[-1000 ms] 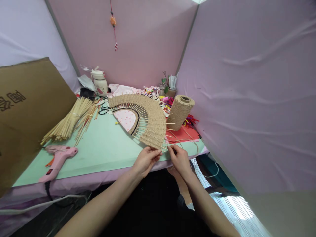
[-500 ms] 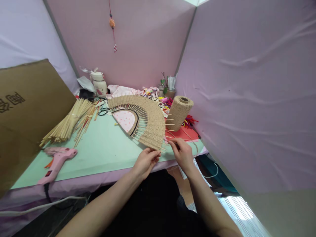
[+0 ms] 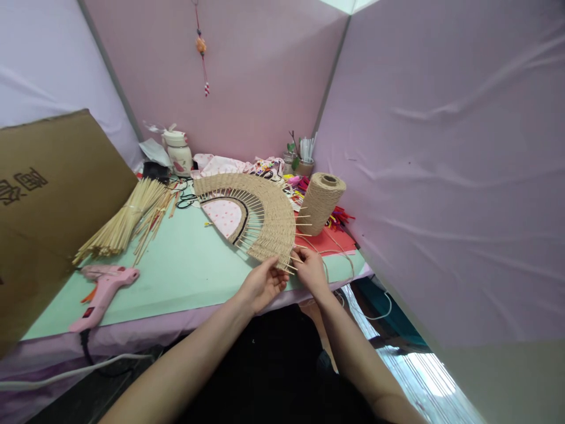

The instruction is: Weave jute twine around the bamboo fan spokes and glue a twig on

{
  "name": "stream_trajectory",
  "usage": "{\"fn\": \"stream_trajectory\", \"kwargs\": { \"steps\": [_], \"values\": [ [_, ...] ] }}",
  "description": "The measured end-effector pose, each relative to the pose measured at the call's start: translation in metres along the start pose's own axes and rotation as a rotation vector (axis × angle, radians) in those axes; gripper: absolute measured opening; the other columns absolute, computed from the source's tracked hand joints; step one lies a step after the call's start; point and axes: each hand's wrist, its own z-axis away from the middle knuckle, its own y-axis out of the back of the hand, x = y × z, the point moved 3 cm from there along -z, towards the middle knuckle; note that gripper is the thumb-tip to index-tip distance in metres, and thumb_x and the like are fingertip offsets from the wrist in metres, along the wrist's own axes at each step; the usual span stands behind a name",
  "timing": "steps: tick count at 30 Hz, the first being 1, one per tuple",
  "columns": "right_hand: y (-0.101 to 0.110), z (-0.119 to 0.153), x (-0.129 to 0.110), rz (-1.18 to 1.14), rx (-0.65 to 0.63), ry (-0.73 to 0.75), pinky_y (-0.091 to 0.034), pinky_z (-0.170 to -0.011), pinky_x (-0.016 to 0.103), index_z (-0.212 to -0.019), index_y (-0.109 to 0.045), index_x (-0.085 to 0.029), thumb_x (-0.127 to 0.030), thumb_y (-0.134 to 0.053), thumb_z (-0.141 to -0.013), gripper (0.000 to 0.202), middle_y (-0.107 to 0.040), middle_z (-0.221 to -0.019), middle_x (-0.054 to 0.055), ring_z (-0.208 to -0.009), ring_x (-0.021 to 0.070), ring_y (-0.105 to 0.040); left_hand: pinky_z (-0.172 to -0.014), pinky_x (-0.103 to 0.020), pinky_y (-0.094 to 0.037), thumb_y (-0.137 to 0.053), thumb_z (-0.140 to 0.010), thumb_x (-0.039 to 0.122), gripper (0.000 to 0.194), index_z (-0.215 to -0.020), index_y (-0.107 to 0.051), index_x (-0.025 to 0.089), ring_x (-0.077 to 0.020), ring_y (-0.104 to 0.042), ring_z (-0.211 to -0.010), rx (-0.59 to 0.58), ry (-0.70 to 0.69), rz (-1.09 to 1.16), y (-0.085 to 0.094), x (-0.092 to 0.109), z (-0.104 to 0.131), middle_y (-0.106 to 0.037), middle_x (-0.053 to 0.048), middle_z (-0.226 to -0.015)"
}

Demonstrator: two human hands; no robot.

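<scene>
Tan woven fan (image 3: 276, 224), sticks (image 3: 304, 224) protruding; left fingers (image 3: 270, 264) grasp its corner, right fingers (image 3: 302, 255): grip unclear.

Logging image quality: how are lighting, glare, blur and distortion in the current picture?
Head view: strong glare on the shiny surface at lower right; head view: soft, even light on the woven fan; head view: wide-angle stretch near the edges, no obvious motion blur on the right hand.
</scene>
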Motion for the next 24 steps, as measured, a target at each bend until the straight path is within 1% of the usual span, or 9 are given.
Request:
{"fn": "stream_trajectory", "kwargs": {
  "steps": [2,5,7,11,13,15,17,19,24],
  "values": [
    [-0.001,-0.002,0.002,-0.075,-0.028,-0.044,-0.041,-0.054,0.025,-0.066,-0.063,-0.018,-0.041,-0.054,-0.078,0.027,-0.064,-0.061,0.002,-0.056,0.0154,-0.054,-0.050,-0.020,-0.047,-0.052,-0.091,0.023,0.025,-0.072,-0.061,0.010,-0.0108,-0.059,-0.053,0.003,0.024,-0.021,0.000,0.000,-0.001,-0.060,-0.005,-0.061],
    [0.002,-0.004,0.007,-0.139,-0.051,-0.072,-0.041,-0.056,0.026,-0.067,-0.064,-0.017,-0.044,-0.057,-0.077,0.030,-0.064,-0.064,0.002,-0.058,0.0147,-0.053,-0.052,-0.020,-0.048,-0.055,-0.090,0.018,0.019,-0.074,-0.061,0.009,-0.0107,-0.059,-0.056,-0.037,0.017,-0.027,0.002,0.001,0.000,-0.061,-0.006,-0.064],
    [0.005,-0.004,0.011,-0.141,-0.051,-0.065,-0.041,-0.057,0.025,-0.071,-0.066,-0.015,-0.047,-0.058,-0.077,0.033,-0.065,-0.065,0.002,-0.059,0.0142,-0.053,-0.054,-0.020,-0.050,-0.056,-0.089,0.015,0.017,-0.074,-0.061,0.009,-0.0103,-0.059,-0.057,-0.055,-0.002,-0.013,0.003,0.002,0.001,-0.061,-0.006,-0.064],
    [0.011,-0.004,0.016,-0.105,-0.066,-0.071,-0.035,-0.051,0.023,-0.071,-0.064,-0.016,-0.052,-0.059,-0.078,0.037,-0.057,-0.056,-0.001,-0.053,0.0122,-0.046,-0.056,-0.017,-0.050,-0.054,-0.089,0.008,0.015,-0.076,-0.061,0.007,-0.0082,-0.058,-0.058,-0.060,-0.018,0.015,0.006,0.006,0.003,-0.060,-0.006,-0.065],
    [0.013,-0.004,0.016,-0.095,-0.060,-0.076,-0.034,-0.049,0.023,-0.068,-0.062,-0.017,-0.053,-0.059,-0.077,0.037,-0.054,-0.053,-0.002,-0.052,0.0119,-0.044,-0.055,-0.016,-0.049,-0.053,-0.089,0.007,0.015,-0.076,-0.060,0.007,-0.0081,-0.058,-0.058,-0.048,0.003,0.027,0.006,0.007,0.001,-0.059,-0.005,-0.065],
    [0.016,-0.004,0.014,-0.092,-0.049,-0.073,-0.033,-0.049,0.023,-0.067,-0.061,-0.017,-0.052,-0.060,-0.077,0.037,-0.053,-0.053,-0.003,-0.051,0.0119,-0.044,-0.051,-0.016,-0.047,-0.054,-0.089,0.009,0.015,-0.075,-0.057,0.009,-0.0079,-0.056,-0.055,-0.039,0.051,0.043,0.005,0.008,-0.001,-0.057,-0.004,-0.062],
    [0.019,-0.003,0.011,-0.087,-0.032,-0.056,-0.034,-0.051,0.024,-0.070,-0.062,-0.016,-0.051,-0.061,-0.077,0.035,-0.053,-0.055,-0.002,-0.052,0.0122,-0.045,-0.045,-0.016,-0.043,-0.056,-0.089,0.015,0.015,-0.075,-0.055,0.012,-0.0071,-0.051,-0.049,-0.041,0.113,0.052,0.004,0.008,-0.005,-0.054,-0.001,-0.059],
    [0.023,-0.003,0.007,-0.064,-0.011,-0.022,-0.036,-0.053,0.024,-0.073,-0.064,-0.016,-0.048,-0.060,-0.078,0.033,-0.055,-0.057,-0.002,-0.054,0.0127,-0.047,-0.042,-0.016,-0.038,-0.059,-0.088,0.020,0.015,-0.075,-0.053,0.014,-0.0059,-0.046,-0.043,-0.040,0.143,0.048,0.004,0.008,-0.007,-0.051,0.002,-0.056],
    [0.033,-0.002,0.000,0.059,0.030,0.107,-0.042,-0.062,0.027,-0.078,-0.065,-0.017,-0.044,-0.056,-0.084,0.030,-0.064,-0.067,0.002,-0.063,0.0157,-0.055,-0.042,-0.016,-0.035,-0.062,-0.085,0.018,0.014,-0.075,-0.053,0.016,-0.0051,-0.042,-0.041,-0.027,0.116,0.042,0.005,0.008,-0.006,-0.048,0.004,-0.054]
  ]
}}
